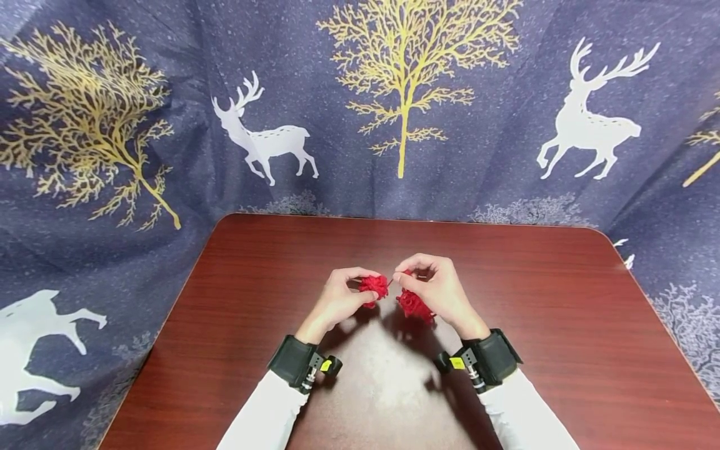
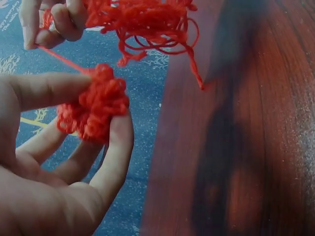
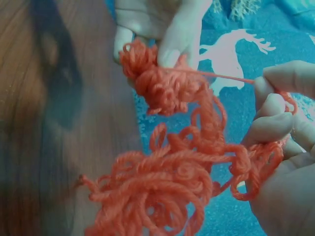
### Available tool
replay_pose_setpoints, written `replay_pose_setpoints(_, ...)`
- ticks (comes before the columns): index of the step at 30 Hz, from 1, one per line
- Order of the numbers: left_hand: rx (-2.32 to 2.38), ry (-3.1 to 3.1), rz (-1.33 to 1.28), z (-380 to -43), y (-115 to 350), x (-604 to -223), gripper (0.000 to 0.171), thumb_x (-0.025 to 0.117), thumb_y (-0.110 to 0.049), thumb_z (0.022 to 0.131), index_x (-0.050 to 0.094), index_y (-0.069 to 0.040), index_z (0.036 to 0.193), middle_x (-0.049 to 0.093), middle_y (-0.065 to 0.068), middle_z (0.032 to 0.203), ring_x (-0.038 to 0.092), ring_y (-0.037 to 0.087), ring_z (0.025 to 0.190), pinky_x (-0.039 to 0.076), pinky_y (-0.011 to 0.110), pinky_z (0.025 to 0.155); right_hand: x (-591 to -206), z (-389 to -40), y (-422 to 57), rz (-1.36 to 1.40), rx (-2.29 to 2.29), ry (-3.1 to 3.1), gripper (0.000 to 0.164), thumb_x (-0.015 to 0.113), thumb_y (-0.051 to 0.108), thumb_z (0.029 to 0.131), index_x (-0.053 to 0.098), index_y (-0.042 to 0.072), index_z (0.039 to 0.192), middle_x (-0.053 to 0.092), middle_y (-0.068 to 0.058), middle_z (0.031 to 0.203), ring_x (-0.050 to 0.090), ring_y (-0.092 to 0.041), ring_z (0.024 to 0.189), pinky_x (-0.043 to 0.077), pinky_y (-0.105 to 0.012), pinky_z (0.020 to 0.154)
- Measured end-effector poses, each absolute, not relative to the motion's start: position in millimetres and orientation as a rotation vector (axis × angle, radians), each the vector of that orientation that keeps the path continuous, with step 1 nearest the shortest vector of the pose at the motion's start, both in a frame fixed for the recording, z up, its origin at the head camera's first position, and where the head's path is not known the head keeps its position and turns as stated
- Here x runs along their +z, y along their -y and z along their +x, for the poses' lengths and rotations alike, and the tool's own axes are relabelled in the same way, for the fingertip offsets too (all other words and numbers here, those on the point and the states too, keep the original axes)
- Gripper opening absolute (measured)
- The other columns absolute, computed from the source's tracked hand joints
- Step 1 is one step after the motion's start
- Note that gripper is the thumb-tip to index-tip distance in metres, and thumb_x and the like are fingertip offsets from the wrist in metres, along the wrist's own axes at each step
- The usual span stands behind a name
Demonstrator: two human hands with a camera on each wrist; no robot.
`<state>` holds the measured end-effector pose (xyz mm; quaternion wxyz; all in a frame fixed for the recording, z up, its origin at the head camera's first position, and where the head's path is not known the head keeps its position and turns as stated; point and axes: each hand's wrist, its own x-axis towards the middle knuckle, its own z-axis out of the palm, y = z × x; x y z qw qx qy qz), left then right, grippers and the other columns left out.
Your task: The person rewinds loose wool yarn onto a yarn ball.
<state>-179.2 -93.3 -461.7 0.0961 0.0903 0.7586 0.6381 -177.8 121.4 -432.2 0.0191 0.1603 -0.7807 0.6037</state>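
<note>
My left hand [image 1: 340,295] grips a small looped bunch of red yarn [image 2: 96,105] between thumb and fingers. A taut strand of yarn [image 3: 221,76] runs from that bunch to my right hand [image 1: 435,286], whose thumb and index finger pinch it. Loops of yarn also lie under the right hand's curled fingers [image 3: 275,125]. Below the right hand hangs a larger loose tangle of red yarn [image 3: 157,187], with a short twisted end [image 2: 196,69] sticking out. Both hands are held close together over the table, the left bunch beside the tangle.
The reddish-brown wooden table [image 1: 253,262] has a bright glare patch in front, with shadows of the hands. A dark blue cloth [image 1: 360,125] printed with deer and trees hangs behind it. Black wrist straps [image 1: 492,356] with small cameras sit on both forearms.
</note>
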Motion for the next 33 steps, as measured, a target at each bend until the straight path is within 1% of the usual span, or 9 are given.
replay_pose_setpoints(5,1.82,-2.183,0.387,-178,94,-460,0.033,0.075,0.005,0.082,0.073,-0.001,0.114,0.072,0.012,0.1,0.072,0.023,0.082,0.061,0.035,0.07,-432,-185,-125,0.454,1.988,2.358,0.01,0.078,0.002,0.086,0.075,0.0,0.094,0.073,-0.018,0.083,0.065,-0.026,0.067,0.05,-0.023,0.055)
replay_pose_setpoints(8,1.805,-2.106,0.485,-177,96,-457,0.034,0.074,0.004,0.084,0.071,0.001,0.117,0.07,0.013,0.104,0.071,0.021,0.083,0.061,0.034,0.071,-432,-191,-126,0.444,2.005,2.349,0.01,0.079,0.004,0.086,0.075,0.0,0.095,0.072,-0.017,0.082,0.066,-0.031,0.069,0.051,-0.024,0.056)
replay_pose_setpoints(14,1.956,-1.849,0.7,-177,100,-454,0.034,0.07,0.01,0.086,0.063,0.011,0.12,0.071,0.016,0.107,0.071,0.019,0.087,0.061,0.034,0.075,-439,-199,-126,0.414,2.011,2.356,0.015,0.08,0.007,0.087,0.075,-0.001,0.098,0.073,-0.014,0.085,0.064,-0.023,0.07,0.05,-0.023,0.06)
replay_pose_setpoints(17,2.074,-1.758,0.713,-178,99,-452,0.036,0.067,0.012,0.086,0.058,0.013,0.122,0.07,0.012,0.108,0.071,0.018,0.089,0.06,0.03,0.076,-447,-202,-124,0.393,2.044,2.343,0.015,0.077,0.006,0.088,0.074,-0.004,0.099,0.073,-0.011,0.086,0.063,-0.016,0.07,0.049,-0.022,0.06)
replay_pose_setpoints(21,2.258,-1.678,0.606,-180,95,-451,0.038,0.064,0.014,0.087,0.055,0.013,0.123,0.069,0.006,0.111,0.069,0.016,0.096,0.058,0.026,0.079,-458,-201,-120,0.37,2.105,2.323,0.012,0.073,0.001,0.09,0.072,-0.006,0.1,0.073,-0.009,0.083,0.061,-0.014,0.066,0.049,-0.02,0.057)
replay_pose_setpoints(26,2.536,-1.565,0.361,-184,89,-445,0.033,0.061,0.014,0.09,0.059,0.003,0.12,0.068,0.007,0.108,0.068,0.015,0.093,0.059,0.027,0.076,-470,-197,-114,0.344,2.162,2.311,0.01,0.073,0.002,0.09,0.072,-0.005,0.097,0.07,-0.024,0.083,0.066,-0.026,0.065,0.052,-0.023,0.056)
replay_pose_setpoints(28,2.629,-1.499,0.26,-187,86,-443,0.03,0.06,0.013,0.091,0.059,0.0,0.118,0.067,0.008,0.107,0.069,0.015,0.091,0.06,0.027,0.076,-473,-194,-112,0.337,2.146,2.32,0.01,0.075,0.003,0.09,0.073,-0.004,0.097,0.07,-0.028,0.085,0.067,-0.028,0.066,0.053,-0.024,0.057)
replay_pose_setpoints(30,2.708,-1.443,0.169,-189,84,-440,0.028,0.059,0.013,0.093,0.059,0.0,0.117,0.067,0.009,0.107,0.07,0.016,0.09,0.06,0.028,0.076,-475,-192,-110,0.338,2.12,2.329,0.01,0.075,0.003,0.089,0.073,-0.004,0.096,0.071,-0.027,0.085,0.068,-0.03,0.067,0.054,-0.024,0.058)
replay_pose_setpoints(33,2.793,-1.435,0.054,-193,81,-438,0.026,0.06,0.013,0.093,0.058,0.001,0.116,0.068,0.011,0.107,0.071,0.017,0.089,0.061,0.028,0.076,-476,-187,-107,0.353,2.054,2.355,0.01,0.076,0.003,0.089,0.073,-0.004,0.095,0.072,-0.023,0.085,0.068,-0.025,0.067,0.053,-0.022,0.061)
